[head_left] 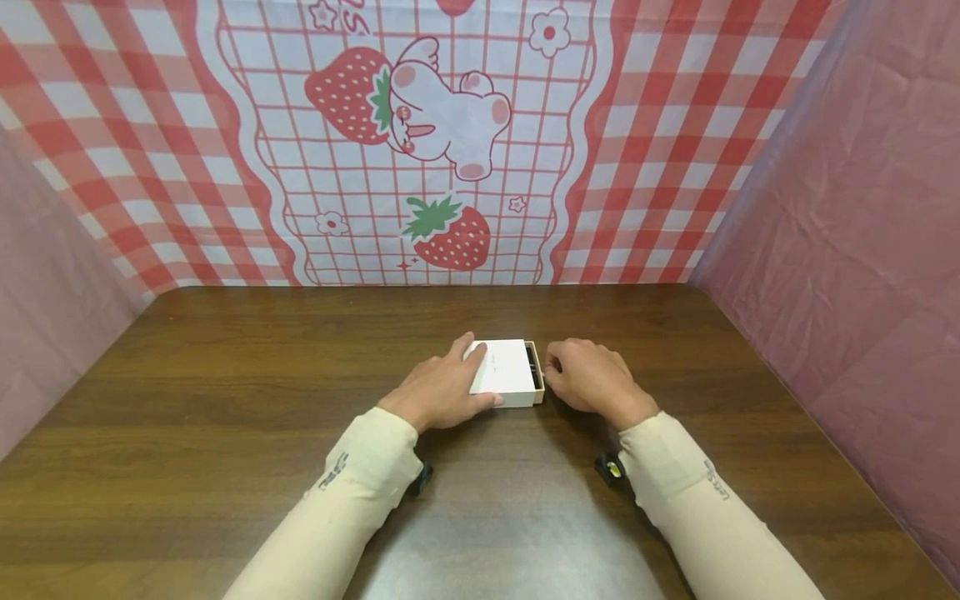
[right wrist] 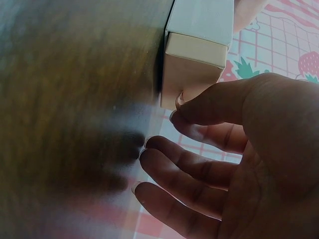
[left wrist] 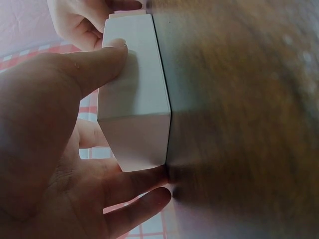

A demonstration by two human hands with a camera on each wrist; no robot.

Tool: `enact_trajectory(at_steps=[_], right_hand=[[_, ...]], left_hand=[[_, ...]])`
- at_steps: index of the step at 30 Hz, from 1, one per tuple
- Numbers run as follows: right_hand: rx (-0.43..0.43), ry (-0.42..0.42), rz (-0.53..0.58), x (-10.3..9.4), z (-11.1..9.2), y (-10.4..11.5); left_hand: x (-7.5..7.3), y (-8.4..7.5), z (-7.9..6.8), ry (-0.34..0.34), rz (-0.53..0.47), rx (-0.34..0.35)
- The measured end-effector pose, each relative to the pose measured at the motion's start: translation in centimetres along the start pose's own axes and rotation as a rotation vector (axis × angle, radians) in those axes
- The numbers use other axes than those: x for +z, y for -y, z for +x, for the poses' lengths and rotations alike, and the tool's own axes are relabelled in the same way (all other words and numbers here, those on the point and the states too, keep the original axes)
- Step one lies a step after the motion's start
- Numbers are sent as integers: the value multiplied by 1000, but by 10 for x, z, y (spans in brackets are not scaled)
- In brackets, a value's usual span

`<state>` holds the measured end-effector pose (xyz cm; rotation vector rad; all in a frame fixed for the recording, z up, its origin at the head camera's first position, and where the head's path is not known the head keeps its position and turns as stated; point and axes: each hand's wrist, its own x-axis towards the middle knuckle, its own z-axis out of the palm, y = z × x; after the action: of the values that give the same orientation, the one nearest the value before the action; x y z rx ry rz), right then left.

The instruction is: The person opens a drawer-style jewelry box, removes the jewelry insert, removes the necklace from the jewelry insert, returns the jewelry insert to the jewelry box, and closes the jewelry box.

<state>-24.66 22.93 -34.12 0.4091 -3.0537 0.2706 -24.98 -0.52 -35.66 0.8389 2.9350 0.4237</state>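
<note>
A small white drawer-style box point(head_left: 504, 367) lies flat on the table, its cream-coloured inner drawer point(right wrist: 194, 62) slid partly out to the right. Dark contents, too small to make out, show in the gap. My left hand point(head_left: 442, 387) grips the white sleeve from the left, with the thumb point(left wrist: 102, 64) along the near side and the fingers reaching round the end and far side. At the drawer's right end, my right hand point(head_left: 592, 379) pinches a small pull tab point(right wrist: 180, 99) between thumb and forefinger. Its other fingers hang loosely curled near the tabletop.
The brown wood-grain table point(head_left: 225, 417) runs back to a red-and-white checked cloth point(head_left: 660, 125) printed with strawberries. Pink cloth point(head_left: 847, 275) hangs along the right side, and more hangs at the left. A dark strap device point(head_left: 611, 468) sits under the right wrist.
</note>
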Motion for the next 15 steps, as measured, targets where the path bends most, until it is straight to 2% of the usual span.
enact_trajectory(at_steps=[15], right_hand=[[25,6,-7,0,1,-1]], left_hand=[[-1,0,-1,3,10,1]])
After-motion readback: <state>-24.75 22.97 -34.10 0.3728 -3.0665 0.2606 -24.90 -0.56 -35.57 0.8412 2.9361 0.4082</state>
